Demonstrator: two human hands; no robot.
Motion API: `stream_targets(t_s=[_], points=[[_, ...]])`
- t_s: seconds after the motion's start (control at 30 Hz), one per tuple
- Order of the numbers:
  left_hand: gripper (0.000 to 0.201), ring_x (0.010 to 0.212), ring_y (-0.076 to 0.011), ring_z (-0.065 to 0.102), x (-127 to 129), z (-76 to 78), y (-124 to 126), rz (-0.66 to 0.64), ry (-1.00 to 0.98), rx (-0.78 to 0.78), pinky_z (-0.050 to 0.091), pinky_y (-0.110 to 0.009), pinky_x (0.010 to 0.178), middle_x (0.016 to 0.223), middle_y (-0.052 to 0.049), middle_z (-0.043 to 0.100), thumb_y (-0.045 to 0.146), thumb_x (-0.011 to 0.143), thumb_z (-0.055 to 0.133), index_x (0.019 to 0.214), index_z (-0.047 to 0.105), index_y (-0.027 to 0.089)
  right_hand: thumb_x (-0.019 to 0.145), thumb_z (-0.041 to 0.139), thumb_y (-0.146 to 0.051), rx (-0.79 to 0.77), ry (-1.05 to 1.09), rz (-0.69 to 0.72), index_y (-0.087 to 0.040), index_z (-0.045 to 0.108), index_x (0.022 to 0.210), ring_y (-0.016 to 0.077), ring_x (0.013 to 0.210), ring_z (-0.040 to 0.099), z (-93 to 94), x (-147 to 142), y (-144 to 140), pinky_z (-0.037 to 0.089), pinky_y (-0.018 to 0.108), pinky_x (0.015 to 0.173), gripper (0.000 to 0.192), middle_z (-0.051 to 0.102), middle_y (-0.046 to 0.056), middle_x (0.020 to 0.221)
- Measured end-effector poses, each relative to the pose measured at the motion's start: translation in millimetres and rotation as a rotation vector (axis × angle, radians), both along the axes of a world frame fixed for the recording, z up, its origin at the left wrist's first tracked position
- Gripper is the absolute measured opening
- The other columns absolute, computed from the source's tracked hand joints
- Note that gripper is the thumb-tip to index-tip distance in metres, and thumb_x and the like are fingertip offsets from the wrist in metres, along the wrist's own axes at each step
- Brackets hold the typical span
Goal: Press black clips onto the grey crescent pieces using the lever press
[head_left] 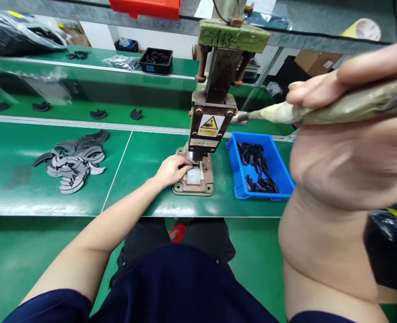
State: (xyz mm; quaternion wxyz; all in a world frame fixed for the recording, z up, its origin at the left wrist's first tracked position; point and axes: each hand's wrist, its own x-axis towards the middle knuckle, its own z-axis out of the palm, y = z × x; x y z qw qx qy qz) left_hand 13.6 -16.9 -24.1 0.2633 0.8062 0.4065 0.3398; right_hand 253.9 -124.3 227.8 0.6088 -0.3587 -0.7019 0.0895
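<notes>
Black, a small part (194,165) sits pinched in the left hand (171,170) fingers on the base of the hand press (211,121), under its ram. The right hand (346,85) is wrapped around the press lever (319,110), raised. Right of the press, a blue bin (233,154) holds dark pieces; left, a heap of crescent blanks (73,159) remains on the green counter (144,197). Behind the press runs a conveyor belt (84,96) with scattered parts.
</notes>
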Motion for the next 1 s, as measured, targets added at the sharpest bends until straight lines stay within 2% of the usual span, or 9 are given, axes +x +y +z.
stream_targets(t_s=[0.1,0.2,0.27,0.33,0.43,0.6,0.77,0.87,1.0], points=[[0.02,0.111,-0.0267,0.071,-0.9,7.8,3.3,-0.06,0.068,0.078,0.05,-0.044,0.108,0.111,-0.009,0.083,0.036,0.101,0.067,0.101,0.082,0.022,0.099,0.066,-0.053,0.142,0.145,-0.054,-0.025,0.067,0.095,0.0127,0.075,0.065,-7.3,-6.3,-3.4,0.064,0.039,0.081,0.029,0.055,0.0,0.086],[0.02,0.111,-0.0267,0.072,-2.8,11.2,6.6,-0.095,0.097,0.099,0.049,-0.044,0.107,0.111,-0.008,0.083,0.036,0.101,0.067,0.099,0.082,0.022,0.092,0.078,-0.043,0.165,0.109,0.001,-0.025,0.068,0.087,0.0173,0.07,0.066,-28.8,-5.7,-10.7,0.063,0.041,0.067,0.02,0.06,0.001,0.076],[0.02,0.11,-0.026,0.072,-3.3,11.2,7.4,-0.101,0.09,0.099,0.049,-0.044,0.107,0.111,-0.008,0.083,0.034,0.101,0.067,0.1,0.082,0.022,0.09,0.079,-0.041,0.154,0.05,-0.003,-0.027,0.07,0.087,0.0199,0.076,0.071,-47.5,-2.8,-18.4,0.066,0.046,0.074,0.016,0.066,0.001,0.078],[0.019,0.11,-0.0256,0.072,-2.4,10.5,6.9,-0.097,0.074,0.102,0.049,-0.043,0.107,0.11,-0.008,0.083,0.033,0.101,0.067,0.098,0.082,0.022,0.092,0.074,-0.042,0.159,-0.017,-0.034,-0.031,0.069,0.082,0.0227,0.088,0.075,-68.8,0.5,-26.1,0.068,0.057,0.093,0.015,0.069,-0.001,0.079],[0.02,0.11,-0.0261,0.072,0.2,10.5,5.3,-0.083,0.079,0.097,0.05,-0.043,0.107,0.108,-0.008,0.083,0.035,0.1,0.067,0.095,0.082,0.022,0.092,0.068,-0.037,0.151,-0.057,-0.049,-0.034,0.065,0.076,0.0241,0.095,0.076,-103.4,3.5,-34.0,0.058,0.068,0.115,0.017,0.069,-0.005,0.075],[0.024,0.116,-0.0253,0.071,-18.0,10.8,7.8,-0.078,0.065,0.037,0.05,-0.042,0.111,0.118,-0.008,0.081,0.035,0.103,0.062,0.109,0.081,0.022,0.094,0.064,-0.036,0.211,-0.048,-0.082,-0.043,0.072,0.091,0.0251,0.093,0.074,-149.9,1.7,-35.8,0.055,0.072,0.116,0.01,0.064,-0.003,0.073],[0.036,0.111,-0.0263,0.07,-82.1,2.2,11.0,0.247,0.178,-0.122,0.055,-0.04,0.102,0.124,-0.011,0.076,0.042,0.099,0.066,0.125,0.076,0.02,0.095,0.061,-0.046,0.258,0.011,-0.16,-0.045,0.072,0.091,0.0253,0.086,0.072,-164.4,-3.7,-30.3,0.056,0.073,0.113,0.012,0.06,-0.002,0.068],[0.053,0.119,-0.0317,0.067,-106.1,-5.2,3.2,0.224,0.321,-0.17,0.053,-0.045,0.108,0.129,-0.014,0.072,0.056,0.091,0.073,0.128,0.074,0.019,0.095,0.061,-0.047,0.283,0.037,-0.182,-0.044,0.072,0.089,0.025,0.082,0.07,-166.2,-6.4,-26.8,0.058,0.072,0.11,0.013,0.058,-0.002,0.065],[0.06,0.137,-0.0366,0.058,-97.5,-15.8,-4.8,0.144,0.395,-0.115,0.044,-0.051,0.121,0.141,-0.016,0.067,0.06,0.089,0.074,0.134,0.071,0.019,0.093,0.064,-0.044,0.29,0.075,-0.163,-0.039,0.069,0.081,0.0252,0.08,0.067,-167.3,-6.7,-25.2,0.057,0.073,0.109,0.014,0.058,-0.001,0.065]])
